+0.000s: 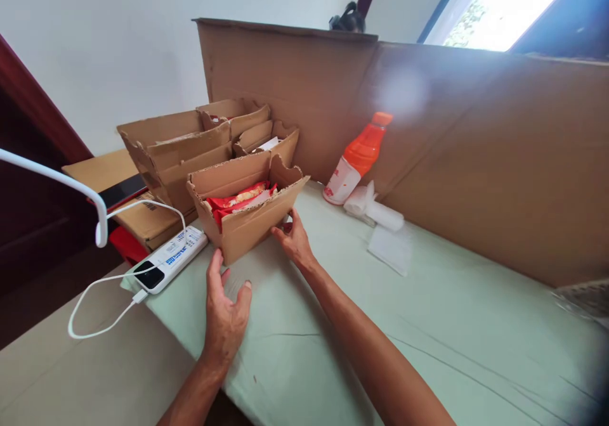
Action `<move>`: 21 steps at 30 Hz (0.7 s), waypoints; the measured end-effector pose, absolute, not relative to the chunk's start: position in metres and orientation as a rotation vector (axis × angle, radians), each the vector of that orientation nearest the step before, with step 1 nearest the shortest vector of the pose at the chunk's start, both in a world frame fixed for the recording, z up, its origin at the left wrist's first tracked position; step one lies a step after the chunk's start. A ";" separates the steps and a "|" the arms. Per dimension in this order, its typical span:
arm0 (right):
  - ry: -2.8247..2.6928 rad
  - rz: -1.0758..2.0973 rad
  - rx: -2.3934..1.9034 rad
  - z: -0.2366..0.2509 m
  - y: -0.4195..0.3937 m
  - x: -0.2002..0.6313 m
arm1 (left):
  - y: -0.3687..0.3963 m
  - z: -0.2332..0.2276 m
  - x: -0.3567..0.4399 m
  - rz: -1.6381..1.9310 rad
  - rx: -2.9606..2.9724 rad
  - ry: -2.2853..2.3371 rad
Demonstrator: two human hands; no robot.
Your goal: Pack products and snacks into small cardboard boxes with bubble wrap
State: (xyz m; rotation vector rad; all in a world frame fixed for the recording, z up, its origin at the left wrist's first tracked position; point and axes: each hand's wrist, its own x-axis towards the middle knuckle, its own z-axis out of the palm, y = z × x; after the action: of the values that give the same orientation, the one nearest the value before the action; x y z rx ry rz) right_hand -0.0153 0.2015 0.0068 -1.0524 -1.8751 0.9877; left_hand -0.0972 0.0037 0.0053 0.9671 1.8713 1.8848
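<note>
A small open-topped cardboard box (257, 226) stands on the pale green tabletop, with red packets (238, 199) inside it. My left hand (226, 312) is at the box's near left corner, its fingertips close to the cardboard. Its thumb and fingers are spread, and nothing lies between them. At the lower right end of the same box is my right hand (295, 239), thumb and fingers apart. Some of its fingertips are hidden, so I cannot tell how firmly they touch the box.
Behind stand more cardboard boxes (185, 153). A white power bank (174, 258) with a cable lies at the table's left edge. An orange bottle (359, 160) leans by the tall cardboard wall (476, 160), beside a roll of clear plastic (375, 210).
</note>
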 end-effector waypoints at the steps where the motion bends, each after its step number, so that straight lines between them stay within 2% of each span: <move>1: -1.876 0.993 -1.027 0.002 0.201 -0.021 | 0.005 0.004 -0.097 1.877 0.959 1.866; 11: -1.975 0.759 -0.909 -0.038 0.182 -0.044 | 0.005 0.000 -0.106 1.775 0.900 1.942; 21: -2.268 0.730 -0.891 -0.018 0.167 -0.037 | 0.014 -0.001 -0.105 1.751 0.900 1.873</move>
State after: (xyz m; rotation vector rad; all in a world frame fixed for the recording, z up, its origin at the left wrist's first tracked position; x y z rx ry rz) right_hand -0.0374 0.1673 -0.0181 -0.8907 -2.2679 0.7295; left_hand -0.1047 0.0140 -0.0014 0.9004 1.8729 1.7509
